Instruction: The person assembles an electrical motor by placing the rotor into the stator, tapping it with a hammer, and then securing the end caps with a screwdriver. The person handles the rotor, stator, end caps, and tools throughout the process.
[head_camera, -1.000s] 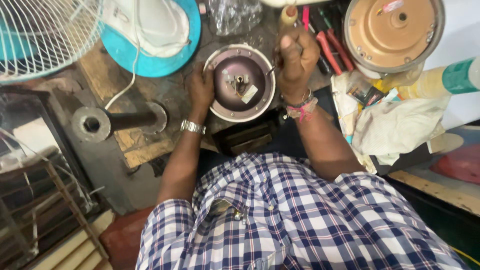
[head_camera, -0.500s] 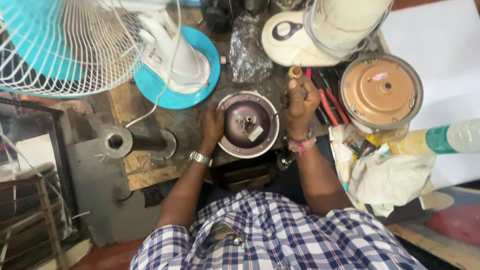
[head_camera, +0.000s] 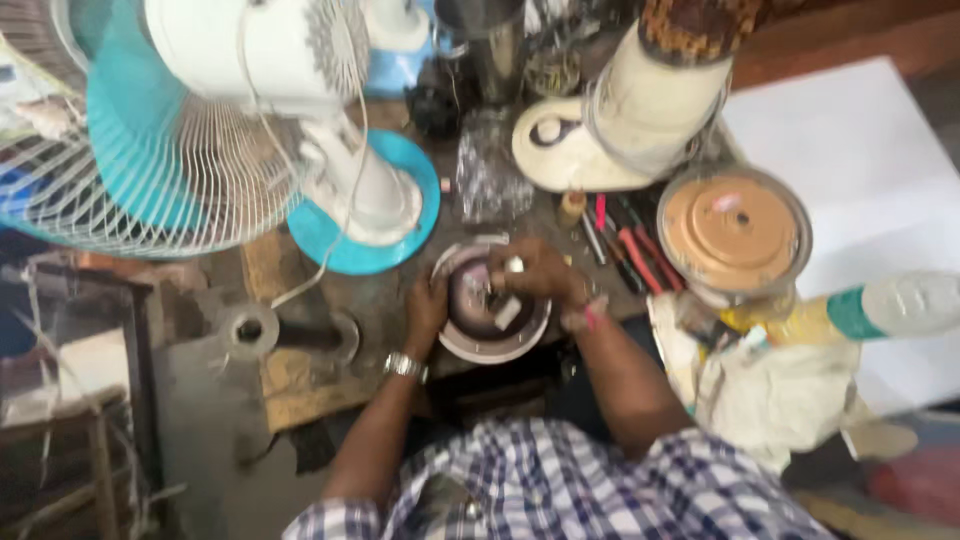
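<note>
A round grey appliance housing with a white rim (head_camera: 478, 348) lies open side up on the cluttered bench in the head view. My left hand (head_camera: 425, 308), with a metal watch at the wrist, grips its left rim. My right hand (head_camera: 538, 276) lies curled over the top of the housing, fingers reaching into its dark inside beside a small white part (head_camera: 508, 312). Blur hides whether those fingers hold anything. A wooden-handled tool (head_camera: 572, 206) lies just beyond the right hand, apart from it.
A table fan with teal blades (head_camera: 170, 150) and teal foot (head_camera: 400, 190) stands at left. Beyond are a white mixer body (head_camera: 640, 120) and a plastic bag (head_camera: 488, 172). Right: a copper-coloured round base (head_camera: 735, 235), red-handled tools (head_camera: 632, 250), a bottle (head_camera: 885, 305), cloth (head_camera: 770, 390). A metal flange (head_camera: 250, 330) lies left.
The camera has swung so the bench sits lower in view. My right hand has moved from the housing's right edge, near the tools, to over its middle. My left hand stays on the rim.
</note>
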